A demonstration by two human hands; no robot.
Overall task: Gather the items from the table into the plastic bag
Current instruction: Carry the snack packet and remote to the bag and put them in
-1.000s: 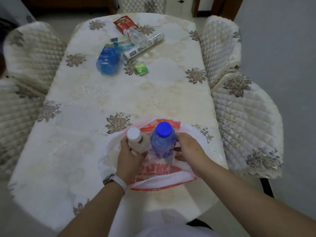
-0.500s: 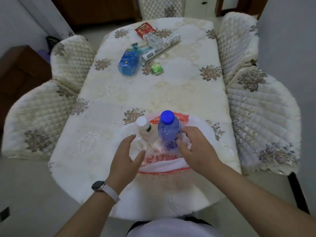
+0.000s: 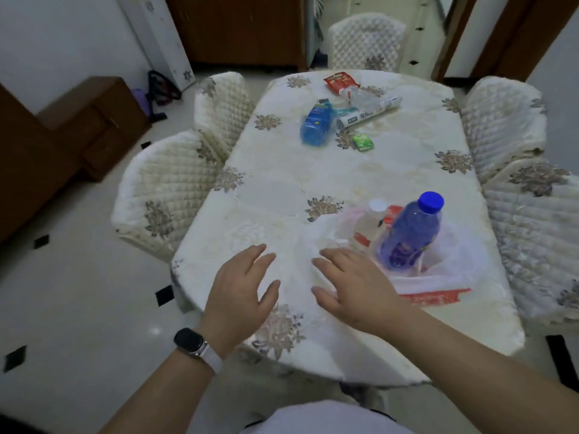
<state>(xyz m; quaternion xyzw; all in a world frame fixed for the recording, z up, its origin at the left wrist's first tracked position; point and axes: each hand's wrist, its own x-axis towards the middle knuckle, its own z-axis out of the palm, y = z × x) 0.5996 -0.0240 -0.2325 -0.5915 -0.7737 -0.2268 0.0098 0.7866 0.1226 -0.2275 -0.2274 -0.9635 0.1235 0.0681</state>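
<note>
Left grip (image 3: 241, 292) & right grip (image 3: 354, 286) splayed, nothing held; lying blue bottle (image 3: 315, 126) far ahead btwn them, long axis near-far.

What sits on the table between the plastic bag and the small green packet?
Head view: only bare tablecloth with its printed flowers lies between the plastic bag and the green packet.
</note>
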